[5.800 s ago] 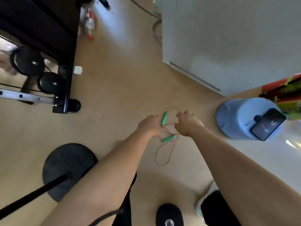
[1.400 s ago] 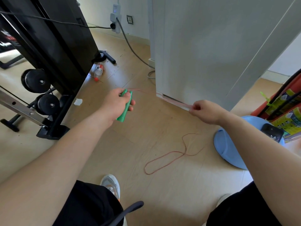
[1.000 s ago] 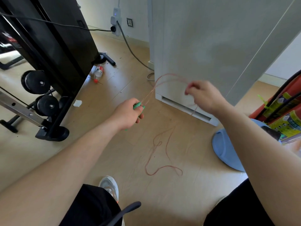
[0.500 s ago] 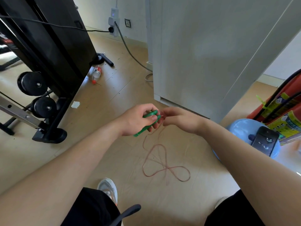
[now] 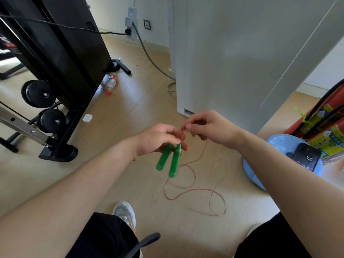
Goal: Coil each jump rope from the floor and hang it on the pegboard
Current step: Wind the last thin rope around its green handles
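My left hand (image 5: 158, 139) grips the tops of two green jump rope handles (image 5: 168, 162), which hang down side by side from my fingers. The thin pink cord (image 5: 193, 190) of the jump rope runs from the handles up to my right hand (image 5: 206, 127), which pinches strands of it between thumb and forefinger just right of my left hand. The rest of the cord hangs down and lies in loose loops on the wooden floor. No pegboard is in view.
A black weight machine (image 5: 55, 58) stands at the left, with a plastic bottle (image 5: 111, 81) on the floor beside it. A white cabinet (image 5: 232, 53) rises ahead. A blue stool (image 5: 279, 149) with a phone (image 5: 305, 157) and red fire extinguishers (image 5: 325, 116) are at the right.
My hands have risen slightly and the handles now hang downward from my left hand. My right hand pinches the cord higher, and the floor loops have shifted right.
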Available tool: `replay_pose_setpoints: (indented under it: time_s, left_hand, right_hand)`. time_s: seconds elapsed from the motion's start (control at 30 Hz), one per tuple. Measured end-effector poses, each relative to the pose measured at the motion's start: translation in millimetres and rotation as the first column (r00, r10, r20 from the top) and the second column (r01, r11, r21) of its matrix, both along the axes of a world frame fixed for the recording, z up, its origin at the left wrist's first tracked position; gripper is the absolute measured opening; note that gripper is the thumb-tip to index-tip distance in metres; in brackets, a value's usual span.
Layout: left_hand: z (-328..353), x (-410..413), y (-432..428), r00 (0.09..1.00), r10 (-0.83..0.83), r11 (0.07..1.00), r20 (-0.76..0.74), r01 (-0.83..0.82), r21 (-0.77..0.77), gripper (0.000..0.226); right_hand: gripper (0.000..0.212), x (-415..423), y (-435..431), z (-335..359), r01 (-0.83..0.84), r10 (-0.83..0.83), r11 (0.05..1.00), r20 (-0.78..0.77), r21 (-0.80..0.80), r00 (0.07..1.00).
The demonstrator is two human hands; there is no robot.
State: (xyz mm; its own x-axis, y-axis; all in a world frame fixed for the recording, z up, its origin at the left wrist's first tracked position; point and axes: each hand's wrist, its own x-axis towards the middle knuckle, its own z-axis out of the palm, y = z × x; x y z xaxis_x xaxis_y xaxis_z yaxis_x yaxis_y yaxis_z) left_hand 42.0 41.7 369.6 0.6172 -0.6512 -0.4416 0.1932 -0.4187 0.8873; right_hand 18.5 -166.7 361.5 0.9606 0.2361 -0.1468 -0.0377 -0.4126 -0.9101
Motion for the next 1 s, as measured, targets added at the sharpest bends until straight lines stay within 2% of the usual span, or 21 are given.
replay_pose_setpoints:
  time_s: [0.1,0.23,0.37,0.47,0.6,0.67,0.73,0.8,0.83,0.9,1.0]
  left_hand:
    - [-4.0,-5.0,-6.6,0.987,0.084,0.985,-0.137,-0.103,-0.135,0.027]
    - [-13.3,-9.9,-12.5,0.978,0.145,0.978,-0.149,-0.165,-0.125,0.028]
    - [-16.1,-12.9,-13.2,0.999,0.036,0.999,-0.012,-0.036,0.003,0.025]
    - [-11.6,-14.0,-13.5,0.998,-0.063,0.997,-0.002,0.063,0.035,0.026]
    - [-4.9,-13.7,-13.7,0.994,-0.107,0.994,-0.038,0.107,0.005,0.035]
    - [-5.6,-12.8,-11.9,0.985,-0.163,0.986,-0.058,0.164,0.018,0.029]
    - [-6.4,-12.7,-10.7,0.977,-0.199,0.979,-0.080,0.202,0.027,0.023]
    - [-4.1,-11.8,-9.9,0.985,-0.147,0.989,-0.093,0.146,-0.019,0.022]
    - [-2.5,-10.8,-9.5,0.990,-0.097,0.994,-0.101,0.091,-0.064,0.023]
    - [-1.4,-7.3,-8.1,0.987,0.055,0.981,-0.152,-0.082,-0.177,0.023]
    - [-7.7,0.0,-5.2,0.927,0.328,0.900,-0.180,-0.365,-0.238,0.023]
  right_hand:
    - [0.002,1.3,1.9,-1.3,0.025,-0.025,1.000,0.031,-0.013,0.999]
    - [0.009,3.1,-1.4,-0.5,0.021,-0.010,0.988,0.072,-0.150,0.997]
    - [0.026,1.3,-4.9,4.8,0.071,-0.012,0.926,0.160,-0.370,0.987]
    - [0.047,0.6,-10.3,10.1,0.148,-0.040,0.858,0.223,-0.493,0.974]
    - [0.052,-0.3,-15.3,6.3,0.158,-0.074,0.889,0.206,-0.431,0.976]
    - [0.044,0.5,-15.8,1.9,0.135,-0.070,0.924,0.189,-0.356,0.979]
    - [0.025,2.4,-17.3,-3.1,0.096,-0.042,0.951,0.182,-0.295,0.982]
    - [0.008,4.5,-19.3,-8.9,0.087,-0.038,0.955,0.176,-0.283,0.984]
    - [0.007,4.7,-20.3,-11.3,0.100,-0.056,0.954,0.161,-0.282,0.985]
    - [0.018,3.3,-20.1,-14.7,0.117,-0.097,0.952,0.085,-0.283,0.992]
    - [0.027,-3.3,-8.6,-17.9,0.003,-0.037,0.945,-0.096,-0.326,0.995]
